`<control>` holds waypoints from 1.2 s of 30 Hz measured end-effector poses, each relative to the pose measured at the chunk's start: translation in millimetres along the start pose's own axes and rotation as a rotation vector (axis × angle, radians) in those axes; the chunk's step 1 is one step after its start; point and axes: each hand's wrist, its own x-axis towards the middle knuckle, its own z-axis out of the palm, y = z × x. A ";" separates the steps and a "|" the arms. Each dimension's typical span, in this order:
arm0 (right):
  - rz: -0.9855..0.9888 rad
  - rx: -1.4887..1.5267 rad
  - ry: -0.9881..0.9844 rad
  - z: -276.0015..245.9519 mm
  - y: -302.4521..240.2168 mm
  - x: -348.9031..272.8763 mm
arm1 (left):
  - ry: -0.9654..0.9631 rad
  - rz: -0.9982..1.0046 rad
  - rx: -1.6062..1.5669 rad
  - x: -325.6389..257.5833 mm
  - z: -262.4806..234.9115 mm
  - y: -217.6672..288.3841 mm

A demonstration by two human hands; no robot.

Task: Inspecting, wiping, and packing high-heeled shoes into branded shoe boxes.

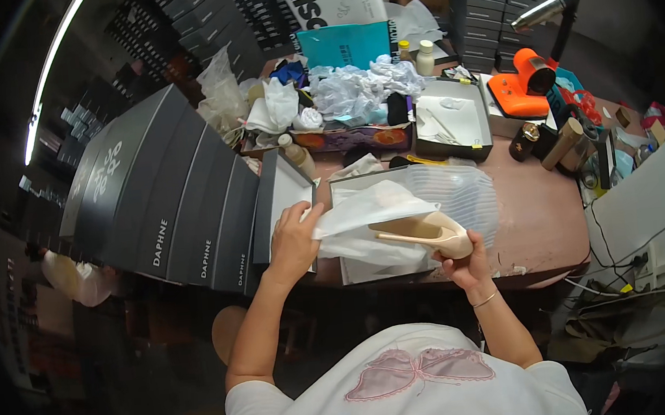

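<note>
Shoe (452, 238), beige, high-heeled, is above the open box (349, 274) on the surface (543, 217), clasped at its right end by the right hand's (468, 265) grip; left hand (294, 241) grips the white sheet (372, 208). Step judged: wrapping or unwrapping, unclear which; next move calls for guiding sheet around heel.

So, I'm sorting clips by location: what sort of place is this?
Probably a shoe-packing or finishing workroom: the right hand holds a beige high-heeled shoe by white wrapping, dark grey boxes stand at left, and the worktable is cluttered.
</note>
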 end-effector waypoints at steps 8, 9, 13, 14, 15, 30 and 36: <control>0.212 0.237 -0.145 -4.0 26.5 -6.2 | 0.010 -0.274 -0.697 -16.6 24.9 0.0; 0.220 0.239 -0.173 -1.4 27.3 -5.0 | -0.009 -0.245 -0.678 -13.7 23.1 2.7; 0.200 0.147 -0.256 23.1 31.8 -8.4 | 0.023 -0.075 -0.608 -7.1 3.3 31.6; 0.196 0.144 -0.296 32.2 34.5 -8.3 | 0.053 -0.020 -0.578 -8.2 0.5 41.5; 0.188 0.138 -0.333 42.6 36.3 -8.6 | 0.083 0.036 -0.552 -8.4 -1.1 52.3; -0.343 -0.057 -0.331 49.3 96.4 29.1 | 0.042 0.522 -0.752 -48.9 37.6 115.7; -0.306 -0.031 -0.272 88.1 93.7 30.5 | -0.374 0.313 -0.953 -91.8 29.2 60.7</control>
